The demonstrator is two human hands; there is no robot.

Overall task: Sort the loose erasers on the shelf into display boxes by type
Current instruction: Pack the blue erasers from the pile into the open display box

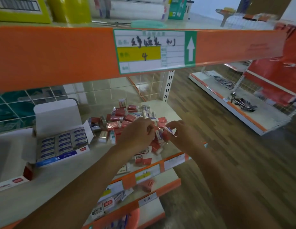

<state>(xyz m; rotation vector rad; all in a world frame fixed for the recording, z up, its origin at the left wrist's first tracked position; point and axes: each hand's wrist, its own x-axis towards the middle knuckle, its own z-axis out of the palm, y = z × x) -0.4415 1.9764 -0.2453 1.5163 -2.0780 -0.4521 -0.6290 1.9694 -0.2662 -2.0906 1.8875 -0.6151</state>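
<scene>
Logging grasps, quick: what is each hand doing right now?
Left hand: curled over the eraser pile; grip hidden, cannot tell.
Right hand: pinches a red eraser.

You're facing a heap of small red-wrapped block erasers (127, 116), some showing white-and-blue sleeves. Your right hand (183, 134) is pinching one red eraser with a white and blue end (167, 133). The open white cardboard display box (56, 113) is showing rows of white erasers with dark-blue bands (64, 141) and a blue front strip. The orange shelf-edge strip (61, 52) is carrying a white paper price label (152, 50) with a green border, a yellow band and a white arrow. Teal square wall tiling (13, 106) is running behind.
</scene>
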